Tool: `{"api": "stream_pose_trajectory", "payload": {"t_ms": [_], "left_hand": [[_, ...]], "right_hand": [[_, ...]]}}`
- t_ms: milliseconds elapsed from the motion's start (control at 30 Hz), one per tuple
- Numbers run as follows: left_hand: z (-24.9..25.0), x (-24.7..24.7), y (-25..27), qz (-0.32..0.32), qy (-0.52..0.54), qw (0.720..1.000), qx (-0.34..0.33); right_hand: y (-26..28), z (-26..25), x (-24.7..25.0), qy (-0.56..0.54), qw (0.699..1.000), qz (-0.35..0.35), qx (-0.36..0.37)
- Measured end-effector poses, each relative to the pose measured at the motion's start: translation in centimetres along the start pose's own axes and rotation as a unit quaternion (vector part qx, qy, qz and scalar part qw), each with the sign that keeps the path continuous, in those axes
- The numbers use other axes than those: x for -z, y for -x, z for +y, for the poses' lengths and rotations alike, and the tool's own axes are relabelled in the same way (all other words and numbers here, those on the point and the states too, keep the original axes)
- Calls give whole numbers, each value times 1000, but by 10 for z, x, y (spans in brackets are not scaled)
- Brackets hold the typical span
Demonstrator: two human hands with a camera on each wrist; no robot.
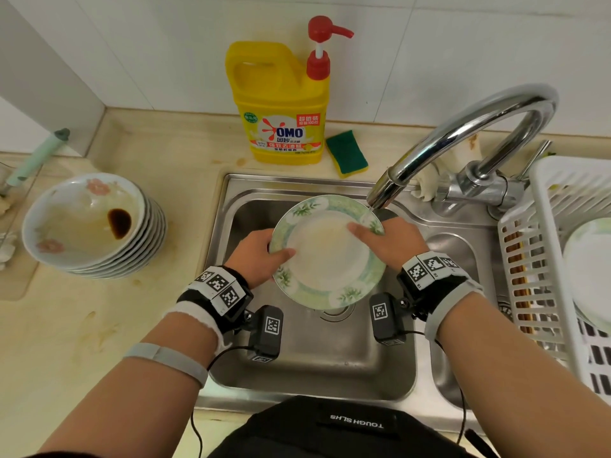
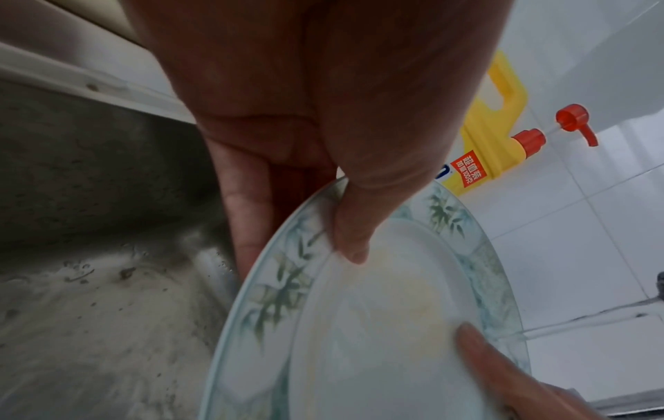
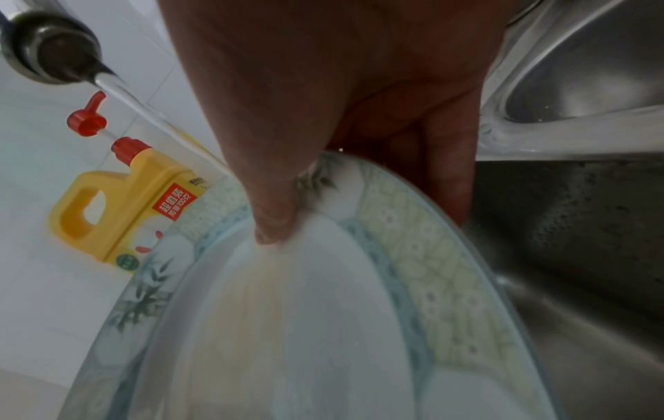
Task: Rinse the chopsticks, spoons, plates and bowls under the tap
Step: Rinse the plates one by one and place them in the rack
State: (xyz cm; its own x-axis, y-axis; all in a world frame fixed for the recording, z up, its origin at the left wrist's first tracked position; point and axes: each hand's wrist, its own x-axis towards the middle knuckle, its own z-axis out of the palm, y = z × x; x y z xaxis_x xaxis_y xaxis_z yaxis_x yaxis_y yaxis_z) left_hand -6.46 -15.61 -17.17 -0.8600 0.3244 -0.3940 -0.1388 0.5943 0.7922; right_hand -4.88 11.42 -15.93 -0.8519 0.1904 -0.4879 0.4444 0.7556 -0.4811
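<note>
A white plate (image 1: 327,256) with a green bamboo-pattern rim is held over the steel sink (image 1: 317,355). My left hand (image 1: 261,256) grips its left edge, thumb on the face (image 2: 350,227) and fingers behind. My right hand (image 1: 386,241) grips the far right edge the same way, thumb (image 3: 273,216) on the rim. The tap (image 1: 383,193) runs, and its stream (image 3: 143,113) lands on the plate's far right rim beside my right thumb. A yellowish film shows on the plate's middle (image 3: 273,298).
A stack of dirty floral bowls (image 1: 89,226), the top one holding dark sauce, sits on the counter at left. A yellow detergent jug (image 1: 281,104) and a green sponge (image 1: 347,153) stand behind the sink. A white drying rack (image 1: 558,259) at right holds a plate and chopsticks.
</note>
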Motion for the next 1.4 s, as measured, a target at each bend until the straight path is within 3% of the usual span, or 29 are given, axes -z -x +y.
{"api": "stream_pose_trajectory", "payload": {"t_ms": [233, 467, 667, 867, 1067, 1300, 1400], "left_hand": [[0, 2, -2, 1, 5, 1000, 4], [5, 0, -3, -2, 10, 1000, -4], [4, 3, -4, 8, 3, 1000, -7], [4, -1, -5, 13, -12, 1000, -3], [1, 1, -5, 22, 4, 1000, 2], [2, 0, -6, 31, 23, 999, 12], [0, -1, -7, 39, 28, 999, 20]], "right_hand": [[1, 6, -1, 37, 996, -47, 71], [-6, 6, -6, 21, 999, 37, 31], [-1, 6, 1, 41, 996, -15, 78], [-5, 4, -3, -14, 999, 22, 19], [-2, 8, -5, 31, 998, 9, 59], [-6, 3, -7, 1, 999, 34, -6], [-3, 3, -7, 25, 999, 37, 12]]}}
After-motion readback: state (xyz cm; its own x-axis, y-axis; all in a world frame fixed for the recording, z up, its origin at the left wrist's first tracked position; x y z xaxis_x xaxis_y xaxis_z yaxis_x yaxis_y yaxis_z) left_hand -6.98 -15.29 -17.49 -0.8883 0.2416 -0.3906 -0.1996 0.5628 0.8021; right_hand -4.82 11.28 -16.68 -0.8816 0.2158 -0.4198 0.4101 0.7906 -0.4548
